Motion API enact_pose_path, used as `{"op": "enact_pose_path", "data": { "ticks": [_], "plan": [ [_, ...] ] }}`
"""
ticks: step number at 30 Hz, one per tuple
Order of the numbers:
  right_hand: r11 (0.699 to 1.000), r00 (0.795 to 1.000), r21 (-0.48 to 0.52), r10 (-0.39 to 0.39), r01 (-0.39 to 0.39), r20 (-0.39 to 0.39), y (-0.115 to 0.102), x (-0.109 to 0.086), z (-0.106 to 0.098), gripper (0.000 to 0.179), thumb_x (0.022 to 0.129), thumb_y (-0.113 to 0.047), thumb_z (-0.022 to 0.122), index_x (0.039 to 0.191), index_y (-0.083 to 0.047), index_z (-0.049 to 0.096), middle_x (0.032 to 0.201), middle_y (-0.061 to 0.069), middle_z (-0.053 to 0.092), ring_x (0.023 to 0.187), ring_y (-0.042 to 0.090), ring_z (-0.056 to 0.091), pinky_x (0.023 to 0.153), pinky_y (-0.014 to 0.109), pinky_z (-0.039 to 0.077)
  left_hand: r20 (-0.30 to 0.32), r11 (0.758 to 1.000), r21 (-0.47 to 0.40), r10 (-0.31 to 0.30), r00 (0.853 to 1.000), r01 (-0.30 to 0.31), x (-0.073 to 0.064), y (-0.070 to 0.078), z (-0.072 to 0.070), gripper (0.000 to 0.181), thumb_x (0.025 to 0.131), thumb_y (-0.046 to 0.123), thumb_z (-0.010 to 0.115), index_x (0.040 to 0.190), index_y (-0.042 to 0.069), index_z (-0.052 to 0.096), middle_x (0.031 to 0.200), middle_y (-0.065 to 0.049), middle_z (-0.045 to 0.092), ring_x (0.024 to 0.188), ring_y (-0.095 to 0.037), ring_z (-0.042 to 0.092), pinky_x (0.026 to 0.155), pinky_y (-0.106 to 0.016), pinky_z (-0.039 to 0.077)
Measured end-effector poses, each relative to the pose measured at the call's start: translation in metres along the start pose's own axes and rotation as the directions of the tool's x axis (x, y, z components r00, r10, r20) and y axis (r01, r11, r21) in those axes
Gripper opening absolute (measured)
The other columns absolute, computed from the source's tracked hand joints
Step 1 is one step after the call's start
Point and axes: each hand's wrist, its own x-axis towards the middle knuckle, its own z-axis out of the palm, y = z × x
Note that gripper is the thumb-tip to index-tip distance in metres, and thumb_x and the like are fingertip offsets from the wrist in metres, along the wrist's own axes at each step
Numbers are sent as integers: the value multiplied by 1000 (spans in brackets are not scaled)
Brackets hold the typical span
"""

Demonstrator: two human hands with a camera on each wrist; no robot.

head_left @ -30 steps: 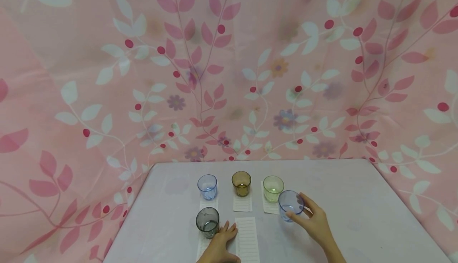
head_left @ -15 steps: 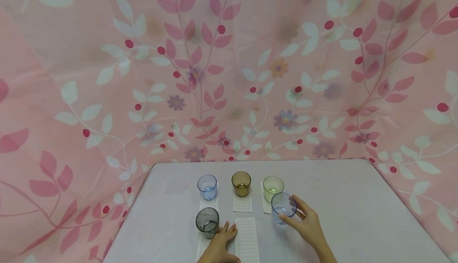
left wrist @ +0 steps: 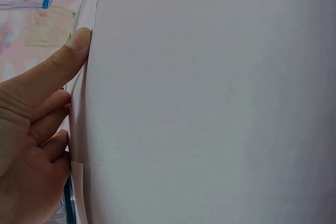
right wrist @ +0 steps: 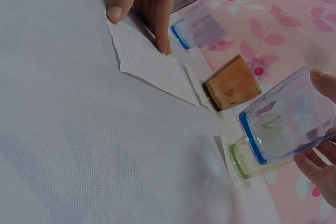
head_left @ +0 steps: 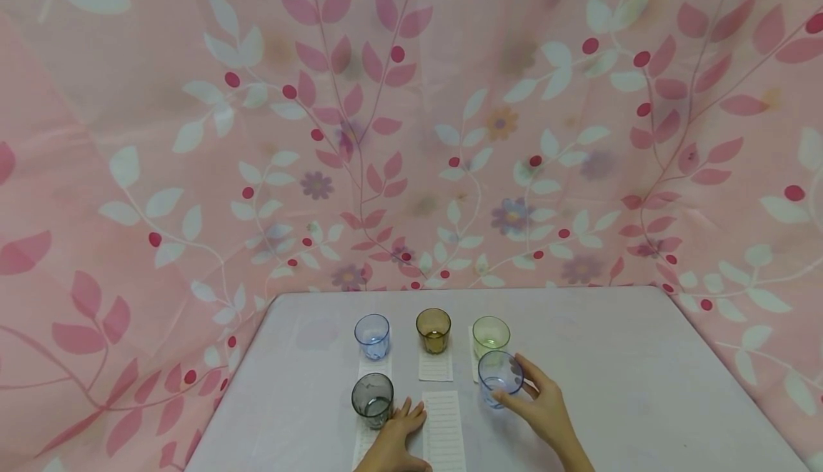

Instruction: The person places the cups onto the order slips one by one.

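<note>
My right hand grips a clear blue glass by its sides, thumb in front and fingers behind. In the right wrist view the blue glass is off the tabletop, overlapping the green glass behind it. My left hand rests on the table, fingers spread, between the grey glass and a strip of lined paper. Seen from the right wrist, its thumb and fingertips touch the paper's near end; the left wrist view shows the hand low beside the table surface.
A back row holds another blue glass, an amber glass and the green glass, each on a paper strip. The white-covered table ends at a pink floral cloth hung behind.
My right hand has moved left and a little toward me with the blue glass. The left hand stays in the same place, and the other glasses have not moved.
</note>
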Motion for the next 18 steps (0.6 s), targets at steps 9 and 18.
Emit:
{"op": "enact_pose_path", "data": {
  "ticks": [9,18],
  "plan": [
    [1000,1000,23,-14,14,-8,3,-2,6,75,65,-5,84,128,14,48,125,27,55,107,23,57,90,23,50,3,1000,0,-1,1000,1,-1,0,-1,87,60,29,87,131,-6,51,138,-20,47,130,-49,32,101,-63,32],
    [999,1000,36,-19,19,7,2,-3,11,75,65,-5,84,127,14,48,127,28,54,107,29,57,89,21,50,30,998,-54,-18,999,20,0,0,-1,85,63,27,87,132,-6,50,139,-21,45,131,-50,30,103,-63,27]
  ]
}}
